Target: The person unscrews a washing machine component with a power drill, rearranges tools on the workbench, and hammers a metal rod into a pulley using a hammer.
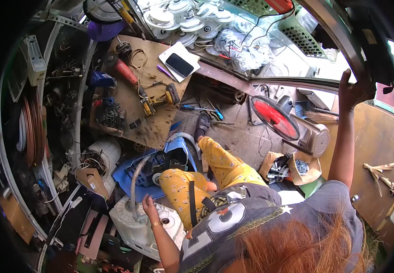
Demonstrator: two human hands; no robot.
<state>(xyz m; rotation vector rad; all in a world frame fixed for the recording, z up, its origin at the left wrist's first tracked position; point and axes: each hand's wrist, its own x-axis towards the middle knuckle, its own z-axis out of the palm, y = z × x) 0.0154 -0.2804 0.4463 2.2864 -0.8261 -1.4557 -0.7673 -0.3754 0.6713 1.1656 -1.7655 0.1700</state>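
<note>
Two hands sit well apart: left hand [151, 209] loose and empty near the hose [136, 181], right hand [357, 92] clasping the dark frame [376, 50]. White plastic tub [123, 226], on the person's left, probably bulky, smooth, fairly stiff; best held under opposite rims, hose likely bendy.

at two to three o'clock, the right hand [356, 90] loses most of its fingers to shadow and the dark frame [373, 50]. at seven, we cannot tell whether the left hand [150, 209] touches the white tank [125, 230]. the top edge cuts the red device [279, 5] at one. the small parts [110, 113], past nine, are too tiny for us to name. at five, hair [292, 248] hides some of the shirt [317, 218] from us.
</note>
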